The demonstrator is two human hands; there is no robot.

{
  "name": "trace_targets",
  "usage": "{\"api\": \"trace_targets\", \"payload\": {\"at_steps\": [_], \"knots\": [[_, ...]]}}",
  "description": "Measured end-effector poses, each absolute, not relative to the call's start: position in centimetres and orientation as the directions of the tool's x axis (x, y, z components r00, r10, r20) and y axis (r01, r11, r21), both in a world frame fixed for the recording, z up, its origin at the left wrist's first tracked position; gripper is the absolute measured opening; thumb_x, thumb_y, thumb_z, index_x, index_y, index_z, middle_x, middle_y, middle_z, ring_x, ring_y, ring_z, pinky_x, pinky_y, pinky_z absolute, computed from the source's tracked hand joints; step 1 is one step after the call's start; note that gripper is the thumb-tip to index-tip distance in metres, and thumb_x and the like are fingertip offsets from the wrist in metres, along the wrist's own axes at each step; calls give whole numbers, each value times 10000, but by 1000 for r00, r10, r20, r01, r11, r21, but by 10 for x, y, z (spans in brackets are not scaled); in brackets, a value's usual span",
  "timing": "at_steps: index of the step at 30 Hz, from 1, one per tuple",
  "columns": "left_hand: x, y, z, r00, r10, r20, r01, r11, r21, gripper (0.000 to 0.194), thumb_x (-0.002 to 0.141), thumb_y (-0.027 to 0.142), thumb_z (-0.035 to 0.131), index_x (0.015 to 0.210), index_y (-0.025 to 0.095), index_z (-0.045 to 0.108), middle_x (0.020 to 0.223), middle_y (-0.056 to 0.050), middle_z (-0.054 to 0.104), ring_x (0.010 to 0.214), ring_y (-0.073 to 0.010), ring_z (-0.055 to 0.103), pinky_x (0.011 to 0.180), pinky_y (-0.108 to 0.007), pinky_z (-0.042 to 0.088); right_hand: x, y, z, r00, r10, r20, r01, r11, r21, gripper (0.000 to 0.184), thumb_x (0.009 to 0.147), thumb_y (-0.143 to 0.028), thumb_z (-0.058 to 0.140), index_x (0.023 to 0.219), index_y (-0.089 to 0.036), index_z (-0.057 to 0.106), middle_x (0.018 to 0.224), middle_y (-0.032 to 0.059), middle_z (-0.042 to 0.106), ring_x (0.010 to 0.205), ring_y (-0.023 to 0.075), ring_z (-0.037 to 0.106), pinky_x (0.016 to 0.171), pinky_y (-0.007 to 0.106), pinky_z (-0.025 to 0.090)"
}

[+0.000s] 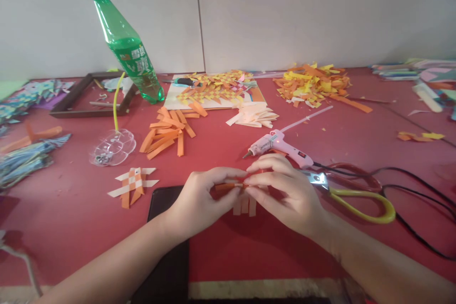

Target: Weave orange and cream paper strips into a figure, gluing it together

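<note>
My left hand (210, 194) and my right hand (281, 190) meet over the red tabletop, fingertips pinched together on a small piece of woven paper strips. An orange strip (225, 187) runs toward my left hand, and several pale strips (244, 205) hang below the fingers. The middle of the weave is hidden by my fingertips. Just beyond my right hand lies a pink glue gun (290, 148) with a glue stick in its back. Scissors (363, 204) with a yellow and a red handle lie by my right wrist. To the left rests a woven paper fish (134, 181).
Orange strips (171, 128) and pale strips (253, 115) lie in piles ahead, with yellow-orange scraps (313, 84) behind. A tall green bottle (130, 52) stands by a dark frame (89, 113). A clear flower-shaped dish (117, 147) and a black phone-like slab (162, 256) are at left; black cables (409, 190) run right.
</note>
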State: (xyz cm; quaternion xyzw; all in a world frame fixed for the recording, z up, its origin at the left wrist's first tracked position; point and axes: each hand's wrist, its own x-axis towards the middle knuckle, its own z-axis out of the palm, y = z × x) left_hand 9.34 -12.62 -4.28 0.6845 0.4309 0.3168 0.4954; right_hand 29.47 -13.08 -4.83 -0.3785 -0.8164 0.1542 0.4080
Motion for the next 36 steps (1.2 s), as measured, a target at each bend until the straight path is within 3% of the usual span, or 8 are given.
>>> {"api": "trace_targets", "payload": {"at_steps": [4,8,10,13,18,24,30,36], "knots": [[93,-127,-42,427,903,38,335,-197,922,196,822,201,633,1008,192,695,976,-43,758,867,-170,720,806,-248,564,296,-130,-47,-408,723,558,445,691,-570,99,844,-222,649,938,-223,677,937,57,659,902,188,610,814,385,525],[92,-127,-42,406,914,-2,310,-135,941,137,836,219,621,955,201,688,786,-18,746,671,-148,703,682,-248,573,299,-130,-46,-471,677,566,363,733,-575,306,899,-453,547,1045,-224,690,998,84,667,958,229,599,844,442,514],[93,-127,-41,409,912,-31,241,-76,967,121,848,203,597,937,190,677,707,-9,719,590,-137,676,618,-245,565,299,-131,-46,-442,701,560,374,711,-595,256,945,-316,471,1035,-225,693,981,76,674,958,217,605,857,434,508],[94,-126,-39,398,916,-46,179,-29,983,69,838,207,619,864,174,674,718,-27,716,616,-148,679,623,-254,559,297,-132,-46,-378,747,547,428,665,-612,186,872,-158,551,1012,-217,659,934,55,681,932,201,615,859,407,510],[93,-126,-38,392,915,-92,66,72,995,159,840,316,660,788,167,643,624,-20,681,612,-161,667,656,-287,548,296,-132,-50,-381,775,504,498,631,-595,152,833,-210,620,985,-214,619,936,58,670,937,216,604,860,427,497],[91,-121,-43,381,908,-175,42,172,984,195,851,366,651,802,179,625,719,-5,705,614,-128,657,637,-245,524,295,-130,-48,-368,777,510,509,628,-589,42,839,-191,604,820,-228,597,817,33,651,852,205,604,806,411,495],[92,-117,-41,372,888,-270,25,281,959,220,839,374,660,826,175,567,700,9,679,638,-120,656,575,-199,465,295,-129,-49,-262,779,570,554,604,-572,90,797,-175,656,796,-233,588,814,34,619,859,217,590,796,420,497],[92,-118,-43,380,892,-245,71,236,969,180,826,326,675,858,173,586,768,-13,710,712,-144,691,546,-190,443,298,-130,-51,-187,747,639,618,594,-514,158,743,-155,722,795,-236,596,910,50,603,938,236,567,838,444,479]]}}
